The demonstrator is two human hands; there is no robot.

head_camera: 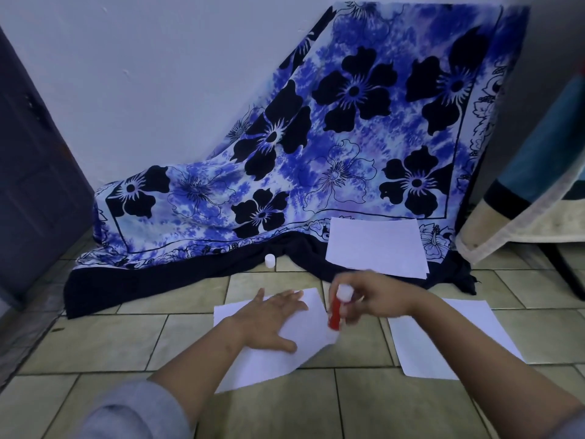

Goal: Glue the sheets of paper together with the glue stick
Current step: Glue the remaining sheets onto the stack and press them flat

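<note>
A white sheet of paper (pixel 269 362) lies on the tiled floor in front of me. My left hand (pixel 269 321) presses flat on it with fingers spread. My right hand (pixel 376 299) grips a red glue stick (pixel 335 313) with a white end, held upright with its lower end at the sheet's right edge. Its white cap (pixel 270 260) stands on the floor near the cloth. A second sheet (pixel 452 337) lies to the right under my right forearm. A third sheet (pixel 376 245) rests farther back on the cloth's edge.
A blue flowered cloth (pixel 316 147) drapes from the wall down onto the floor behind the sheets. A dark door (pixel 34 172) stands at the left. A covered piece of furniture (pixel 531 198) is at the right.
</note>
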